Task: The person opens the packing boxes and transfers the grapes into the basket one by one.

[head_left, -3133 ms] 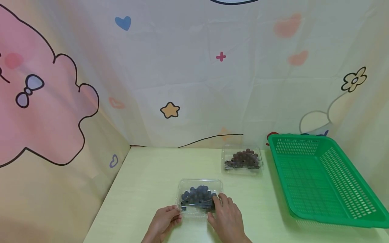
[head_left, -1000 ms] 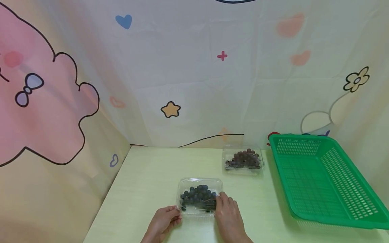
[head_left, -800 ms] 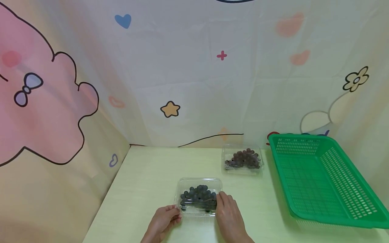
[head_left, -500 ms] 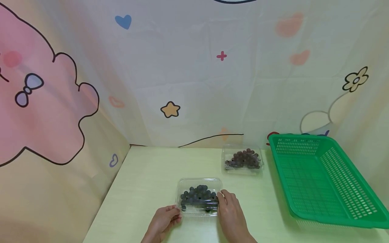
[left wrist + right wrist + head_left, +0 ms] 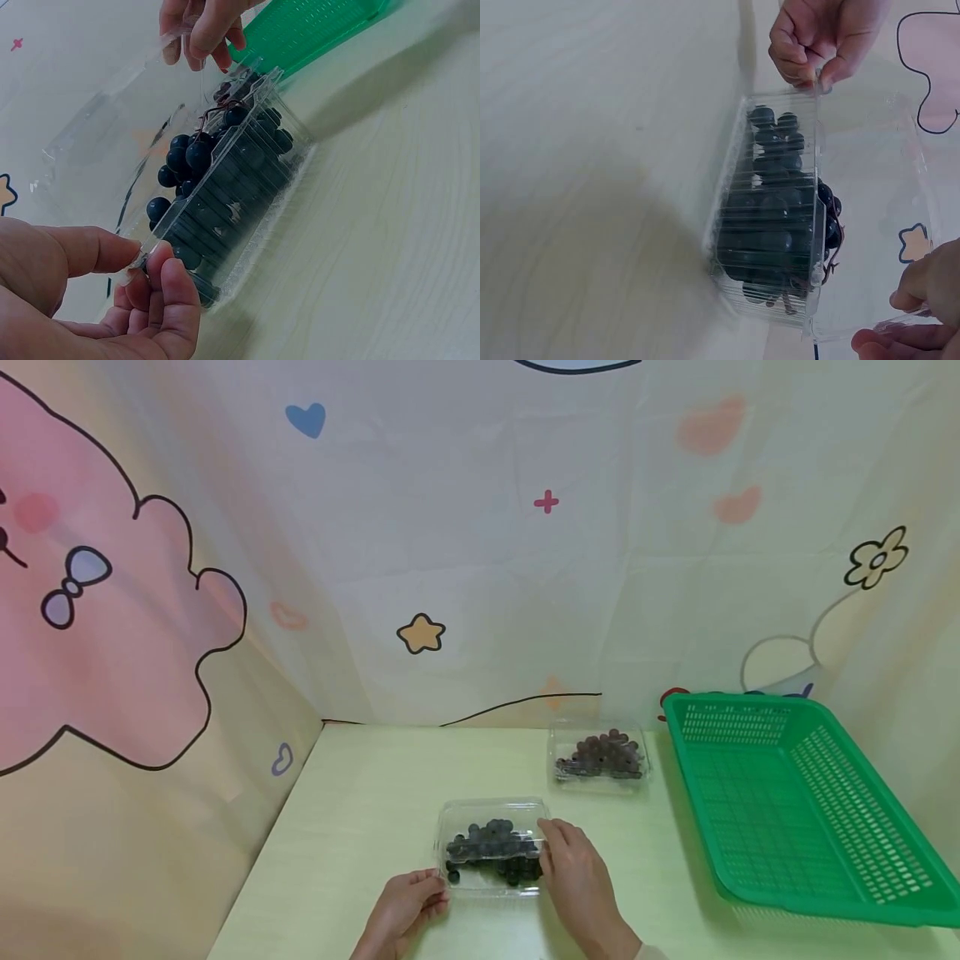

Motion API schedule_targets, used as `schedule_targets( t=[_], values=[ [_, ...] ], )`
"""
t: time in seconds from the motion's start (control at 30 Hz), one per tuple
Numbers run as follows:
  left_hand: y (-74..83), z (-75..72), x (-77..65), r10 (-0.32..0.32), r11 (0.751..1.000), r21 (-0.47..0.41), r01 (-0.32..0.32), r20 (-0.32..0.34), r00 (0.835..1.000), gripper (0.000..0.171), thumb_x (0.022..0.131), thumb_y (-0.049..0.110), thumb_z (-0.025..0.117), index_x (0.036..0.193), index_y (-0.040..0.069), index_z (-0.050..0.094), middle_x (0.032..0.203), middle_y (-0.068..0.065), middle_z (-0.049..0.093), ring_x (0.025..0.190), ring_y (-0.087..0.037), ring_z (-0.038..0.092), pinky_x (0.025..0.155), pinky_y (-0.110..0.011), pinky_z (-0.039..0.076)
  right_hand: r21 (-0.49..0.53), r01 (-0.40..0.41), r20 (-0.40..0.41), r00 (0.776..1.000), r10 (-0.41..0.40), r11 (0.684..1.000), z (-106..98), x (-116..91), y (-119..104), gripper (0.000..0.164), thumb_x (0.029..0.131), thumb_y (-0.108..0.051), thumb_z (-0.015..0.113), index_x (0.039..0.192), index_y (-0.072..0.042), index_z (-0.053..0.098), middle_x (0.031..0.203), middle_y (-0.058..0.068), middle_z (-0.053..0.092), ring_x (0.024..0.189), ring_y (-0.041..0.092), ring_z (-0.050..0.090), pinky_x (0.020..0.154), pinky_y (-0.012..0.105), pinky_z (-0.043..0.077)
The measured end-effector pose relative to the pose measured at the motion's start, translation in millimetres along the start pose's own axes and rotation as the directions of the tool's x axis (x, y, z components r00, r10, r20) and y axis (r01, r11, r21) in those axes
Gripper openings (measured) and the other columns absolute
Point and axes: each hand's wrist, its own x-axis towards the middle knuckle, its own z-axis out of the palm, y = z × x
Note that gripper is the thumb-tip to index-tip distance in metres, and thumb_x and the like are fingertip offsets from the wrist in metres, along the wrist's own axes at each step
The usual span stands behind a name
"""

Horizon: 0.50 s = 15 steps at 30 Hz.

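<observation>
At eight o'clock of the nearer clear box (image 5: 483,888), I see that the left hand (image 5: 403,906) pinches its rim corner. That box stands on the tabletop (image 5: 360,810), dark grapes (image 5: 199,155) inside, lid (image 5: 105,139) tilted up. At three o'clock the right hand (image 5: 581,877) pinches the lid's edge between thumb and fingers. At two I count a second, farther clear box (image 5: 561,742) holding reddish grapes (image 5: 611,753); beyond, near three, one green basket (image 5: 757,793).
</observation>
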Motion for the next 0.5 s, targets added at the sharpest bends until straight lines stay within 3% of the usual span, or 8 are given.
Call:
schedule_targets(
  t=[0.27, 0.5],
  values=[
    [-0.2, 0.4, -0.7, -0.003, 1.0, 0.003, 0.003, -0.007, 1.0, 0.027, 0.1, -0.001, 0.06, 0.121, -0.019, 0.058, 0.092, -0.011, 0.069, 0.081, -0.014, 0.066, 0.075, -0.025, 0.058, 0.072, -0.028, -0.033, 0.999, 0.031, 0.997, 5, 13, 7, 0.027, 0.085, 0.009, 0.076, 0.11, 0.002, 0.072, 0.1, 0.018, 0.072, 0.086, 0.03, 0.071, 0.065, 0.04, 0.059],
    [0.3, 2.5, -3.5, 0.041, 0.999, 0.008, -0.041, 0.0, 0.999, 0.027, 0.099, -0.002, 0.059, 0.12, -0.02, 0.058, 0.089, -0.01, 0.069, 0.08, -0.013, 0.066, 0.074, -0.025, 0.058, 0.119, -0.052, -0.026, 0.998, 0.055, 0.992, 6, 25, 12, 0.022, 0.088, 0.006, 0.075, 0.109, 0.004, 0.073, 0.101, 0.018, 0.073, 0.077, 0.025, 0.07, 0.061, 0.036, 0.059]
  ],
)
